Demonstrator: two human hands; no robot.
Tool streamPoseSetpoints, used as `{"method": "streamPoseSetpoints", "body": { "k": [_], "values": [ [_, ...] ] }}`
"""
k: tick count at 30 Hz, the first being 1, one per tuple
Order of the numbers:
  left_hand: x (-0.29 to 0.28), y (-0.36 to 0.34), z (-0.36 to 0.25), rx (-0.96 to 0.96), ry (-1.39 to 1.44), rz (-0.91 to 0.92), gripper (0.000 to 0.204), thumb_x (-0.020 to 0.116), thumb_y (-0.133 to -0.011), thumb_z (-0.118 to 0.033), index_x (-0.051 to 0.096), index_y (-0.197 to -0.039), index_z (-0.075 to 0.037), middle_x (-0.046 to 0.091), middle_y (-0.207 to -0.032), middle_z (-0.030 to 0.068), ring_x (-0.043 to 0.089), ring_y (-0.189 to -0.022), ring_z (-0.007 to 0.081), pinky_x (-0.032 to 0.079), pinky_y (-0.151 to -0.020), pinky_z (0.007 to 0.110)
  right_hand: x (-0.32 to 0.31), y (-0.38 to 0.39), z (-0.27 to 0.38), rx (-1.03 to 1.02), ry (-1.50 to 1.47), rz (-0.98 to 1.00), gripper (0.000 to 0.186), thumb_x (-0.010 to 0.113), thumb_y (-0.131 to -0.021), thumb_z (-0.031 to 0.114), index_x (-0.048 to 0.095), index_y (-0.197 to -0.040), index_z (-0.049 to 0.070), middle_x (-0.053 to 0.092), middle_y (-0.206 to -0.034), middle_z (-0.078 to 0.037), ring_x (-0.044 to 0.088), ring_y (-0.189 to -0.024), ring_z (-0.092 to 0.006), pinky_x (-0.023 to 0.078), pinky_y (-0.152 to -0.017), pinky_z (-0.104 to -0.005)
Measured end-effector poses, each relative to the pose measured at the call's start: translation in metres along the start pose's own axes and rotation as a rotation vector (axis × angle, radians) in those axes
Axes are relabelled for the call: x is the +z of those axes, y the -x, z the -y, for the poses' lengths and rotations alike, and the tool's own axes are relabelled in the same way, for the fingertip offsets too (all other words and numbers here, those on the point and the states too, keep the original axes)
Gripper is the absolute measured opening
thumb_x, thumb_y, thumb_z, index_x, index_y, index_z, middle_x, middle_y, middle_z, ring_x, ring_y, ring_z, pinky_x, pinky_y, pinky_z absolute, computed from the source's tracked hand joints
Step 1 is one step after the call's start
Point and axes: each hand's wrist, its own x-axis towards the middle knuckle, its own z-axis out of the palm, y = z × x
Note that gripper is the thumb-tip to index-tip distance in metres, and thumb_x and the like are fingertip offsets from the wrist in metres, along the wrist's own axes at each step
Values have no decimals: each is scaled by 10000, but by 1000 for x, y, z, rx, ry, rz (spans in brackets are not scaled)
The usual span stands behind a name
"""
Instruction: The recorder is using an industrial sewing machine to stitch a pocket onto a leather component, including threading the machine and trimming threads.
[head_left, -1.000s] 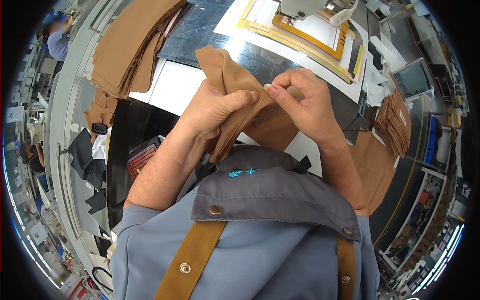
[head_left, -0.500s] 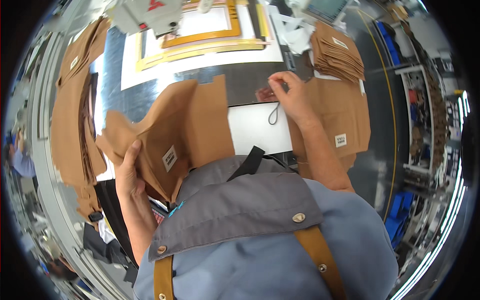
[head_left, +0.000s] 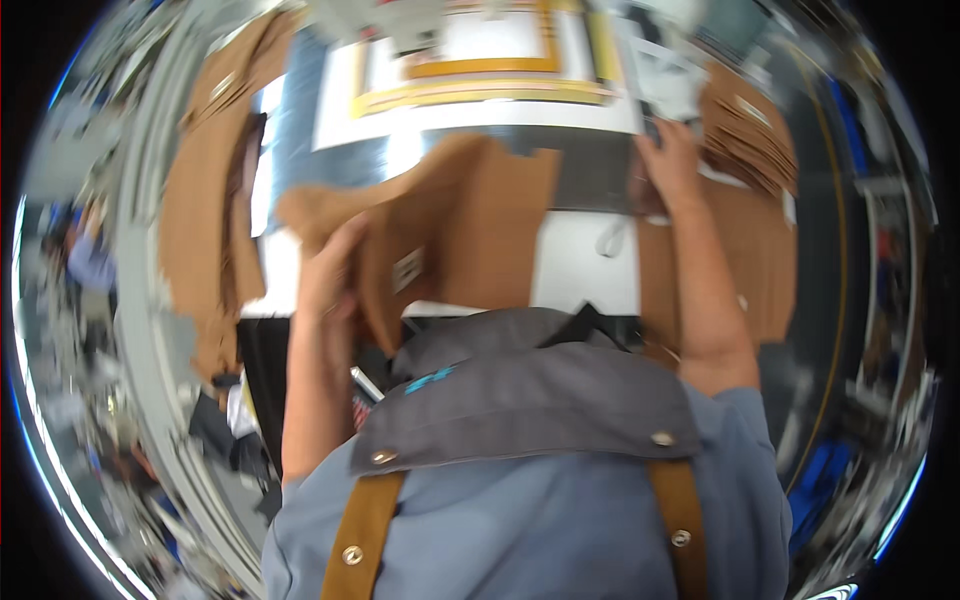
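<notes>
My left hand (head_left: 333, 270) grips the left edge of a brown fabric panel (head_left: 500, 225), thumb on top. The panel stands raised and folded, with a small white label (head_left: 407, 268) on its near face. My right hand (head_left: 674, 165) reaches out over the table at the right, beside a narrow dark tool (head_left: 650, 122). Blur hides whether its fingers touch that tool. Under its wrist lies a small reddish item (head_left: 648, 197), next to a thin dark cord loop (head_left: 611, 238).
Brown fabric pieces (head_left: 205, 220) are layered on the left. Another folded brown stack (head_left: 745, 130) lies at the right, above a flat brown panel (head_left: 765, 245). Yellow and orange frames (head_left: 480, 90) and a machine head (head_left: 400, 25) stand at the back. White scraps (head_left: 665, 80) lie nearby.
The whole view has shifted, so the table sits farther right in it. My right hand has moved forward and right, from above the reddish item to the dark tool. The left keeps its hold.
</notes>
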Motion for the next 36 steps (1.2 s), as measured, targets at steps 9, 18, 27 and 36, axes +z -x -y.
{"method": "streamPoseSetpoints", "body": {
  "k": [9, 18, 27, 36],
  "values": [
    [28, 37, -25, 21, 106, 16, 371, 752, -859, -80, 582, -1158, 58, 669, -1049, 144, 663, -928, 205, 562, -783, 333, -38, -12, 60, 134, -360, 205, 242, 582, -994, 210, 682, -1040, -6, 711, -886, -108, 678, -819, -234, 519, -763, -337],
    [27, 29, -24, -12, 127, 73, 353, 744, -869, -79, 565, -1150, 38, 653, -1042, 134, 662, -917, 190, 568, -759, 311, -109, 44, 287, -419, -837, 283, 187, 675, -920, 81, 614, -1077, -1, 653, -911, -138, 648, -686, -239, 516, -586, -337],
    [27, 31, -28, -26, 177, 74, 355, 735, -878, -70, 552, -1162, 38, 651, -1053, 140, 665, -930, 188, 573, -778, 312, -92, 51, 294, -478, -670, 176, 288, 746, -863, 134, 607, -1067, -13, 645, -879, -129, 659, -676, -276, 519, -568, -361],
    [24, 30, -30, -11, 143, 73, 310, 726, -891, -84, 578, -1134, 41, 661, -1038, 136, 667, -918, 183, 568, -770, 311, -92, 49, 300, -452, -659, 194, 279, 749, -860, 132, 611, -1059, -6, 637, -854, -116, 664, -670, -263, 515, -555, -352]
  ]
}}
